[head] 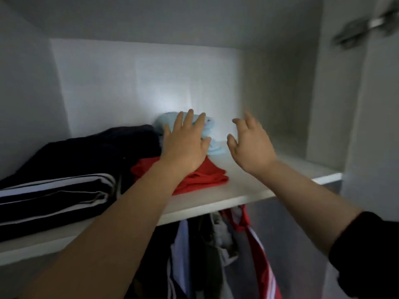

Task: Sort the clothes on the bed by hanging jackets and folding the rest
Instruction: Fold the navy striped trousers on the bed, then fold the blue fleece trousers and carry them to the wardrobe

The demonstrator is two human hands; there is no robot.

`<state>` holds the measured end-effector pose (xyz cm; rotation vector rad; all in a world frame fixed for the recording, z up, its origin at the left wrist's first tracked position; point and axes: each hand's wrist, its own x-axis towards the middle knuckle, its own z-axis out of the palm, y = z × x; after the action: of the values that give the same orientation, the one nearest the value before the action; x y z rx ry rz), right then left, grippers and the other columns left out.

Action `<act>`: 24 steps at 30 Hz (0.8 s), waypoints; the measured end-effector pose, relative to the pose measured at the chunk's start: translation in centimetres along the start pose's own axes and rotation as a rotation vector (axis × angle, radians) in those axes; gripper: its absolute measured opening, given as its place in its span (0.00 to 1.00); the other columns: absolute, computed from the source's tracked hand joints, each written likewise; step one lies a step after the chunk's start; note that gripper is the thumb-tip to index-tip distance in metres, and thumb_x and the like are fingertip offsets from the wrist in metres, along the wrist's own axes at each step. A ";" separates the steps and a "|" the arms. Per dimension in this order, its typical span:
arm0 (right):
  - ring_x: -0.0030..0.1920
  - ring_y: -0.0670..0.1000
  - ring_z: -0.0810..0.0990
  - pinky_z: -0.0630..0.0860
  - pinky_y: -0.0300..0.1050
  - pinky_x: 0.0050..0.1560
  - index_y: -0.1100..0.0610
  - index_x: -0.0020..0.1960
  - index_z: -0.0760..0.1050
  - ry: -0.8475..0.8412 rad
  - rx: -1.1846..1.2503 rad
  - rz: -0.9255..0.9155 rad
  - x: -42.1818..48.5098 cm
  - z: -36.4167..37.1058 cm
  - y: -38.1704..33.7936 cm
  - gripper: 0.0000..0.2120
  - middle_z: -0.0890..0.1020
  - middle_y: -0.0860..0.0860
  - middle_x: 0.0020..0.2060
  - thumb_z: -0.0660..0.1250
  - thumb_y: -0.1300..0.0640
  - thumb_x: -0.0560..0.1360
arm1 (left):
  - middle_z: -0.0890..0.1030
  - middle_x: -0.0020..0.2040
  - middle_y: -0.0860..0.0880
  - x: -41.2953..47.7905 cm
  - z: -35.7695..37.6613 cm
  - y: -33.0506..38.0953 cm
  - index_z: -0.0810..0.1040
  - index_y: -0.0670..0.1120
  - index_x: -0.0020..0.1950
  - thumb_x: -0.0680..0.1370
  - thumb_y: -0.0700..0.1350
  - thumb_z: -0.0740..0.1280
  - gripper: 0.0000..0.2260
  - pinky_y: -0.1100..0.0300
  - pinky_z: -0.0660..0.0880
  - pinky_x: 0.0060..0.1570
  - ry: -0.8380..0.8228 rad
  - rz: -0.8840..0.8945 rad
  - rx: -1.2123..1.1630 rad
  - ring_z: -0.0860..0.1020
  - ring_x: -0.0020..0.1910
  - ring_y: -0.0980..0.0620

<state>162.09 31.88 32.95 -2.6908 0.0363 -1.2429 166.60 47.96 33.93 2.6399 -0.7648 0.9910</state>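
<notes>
I look into a white wardrobe at its upper shelf (248, 190). A folded light blue garment (212, 134) lies deep on the shelf, with a folded red garment (205, 175) in front of it. My left hand (185, 143) lies over both, fingers straight, touching the light blue one. My right hand (250, 143) hovers just to the right above the bare shelf, fingers spread and holding nothing.
A dark garment (97, 152) and a folded black-and-white striped one (54, 197) fill the shelf's left side. Clothes hang below the shelf, among them a red-and-white piece (259, 251). The wardrobe's side wall (328, 104) and a door hinge (362, 26) stand at right.
</notes>
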 end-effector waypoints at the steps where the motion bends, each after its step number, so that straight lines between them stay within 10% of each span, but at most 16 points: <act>1: 0.73 0.61 0.60 0.58 0.53 0.72 0.62 0.72 0.63 0.015 -0.055 0.021 -1.9 -2.1 2.1 0.24 0.57 0.61 0.75 0.58 0.53 0.79 | 0.49 0.79 0.47 -0.2 0.3 3.0 0.51 0.51 0.78 0.82 0.54 0.54 0.26 0.40 0.49 0.73 0.027 0.060 -0.021 0.47 0.77 0.46; 12: 0.72 0.63 0.64 0.62 0.60 0.71 0.64 0.71 0.66 0.193 -0.592 0.380 -31.8 -32.3 19.4 0.25 0.67 0.63 0.71 0.63 0.56 0.76 | 0.63 0.74 0.37 -14.1 -1.6 41.5 0.64 0.42 0.75 0.77 0.48 0.58 0.26 0.35 0.62 0.65 0.214 0.639 -0.560 0.62 0.73 0.36; 24: 0.75 0.59 0.59 0.54 0.56 0.75 0.60 0.73 0.62 0.179 -1.089 1.023 -66.1 -58.6 21.4 0.25 0.64 0.59 0.73 0.58 0.51 0.79 | 0.54 0.78 0.42 -40.3 -12.0 76.3 0.55 0.47 0.78 0.81 0.54 0.52 0.26 0.40 0.51 0.72 0.028 1.231 -0.969 0.51 0.77 0.42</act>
<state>75.83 8.35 16.76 -2.3841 2.3051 -1.1883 93.02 4.21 17.85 1.1762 -2.2130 0.5273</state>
